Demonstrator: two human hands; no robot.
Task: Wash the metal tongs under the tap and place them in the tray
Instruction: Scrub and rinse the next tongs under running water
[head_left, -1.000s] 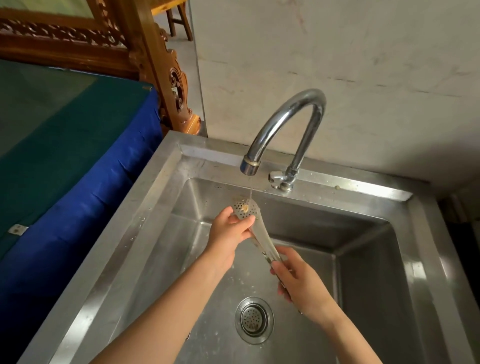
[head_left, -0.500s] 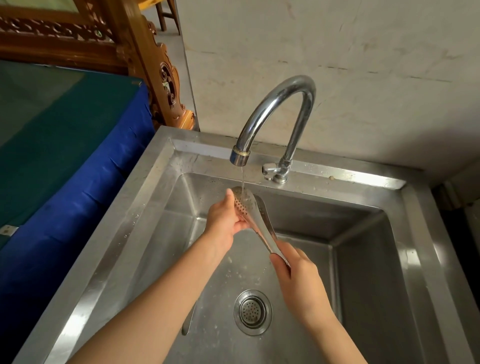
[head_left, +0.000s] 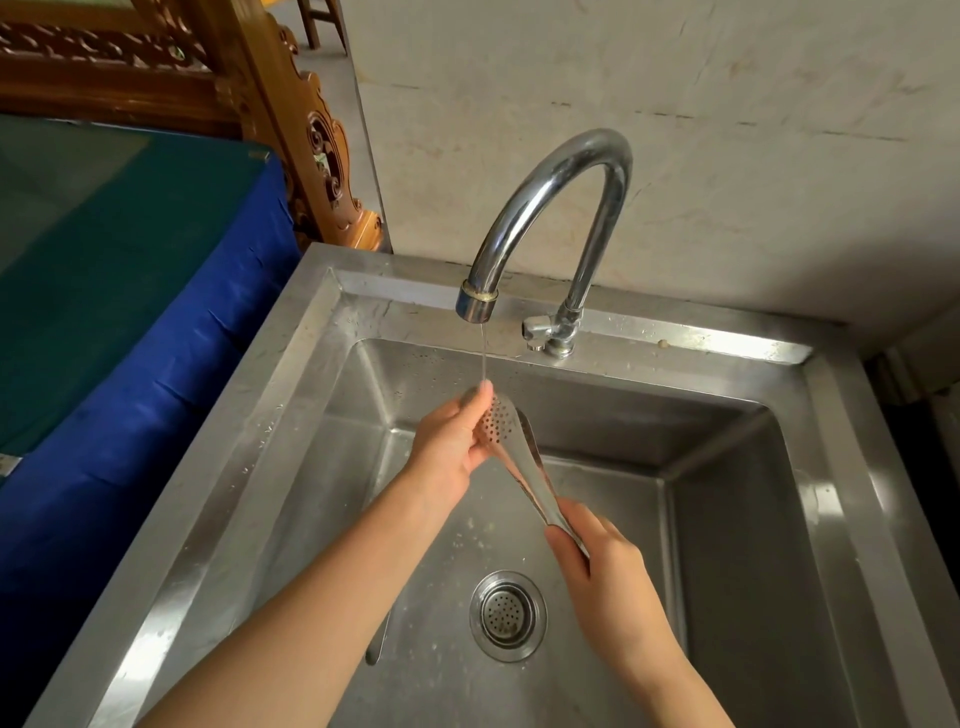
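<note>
steel sink (head_left: 291, 395): both hands hold tongs (head_left: 519, 452) inside.

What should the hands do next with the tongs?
Probably rub the perforated tip a bit more: the left hand has it right under the thin stream from the tap, while the right hand holds the tongs by the handle end.
</note>
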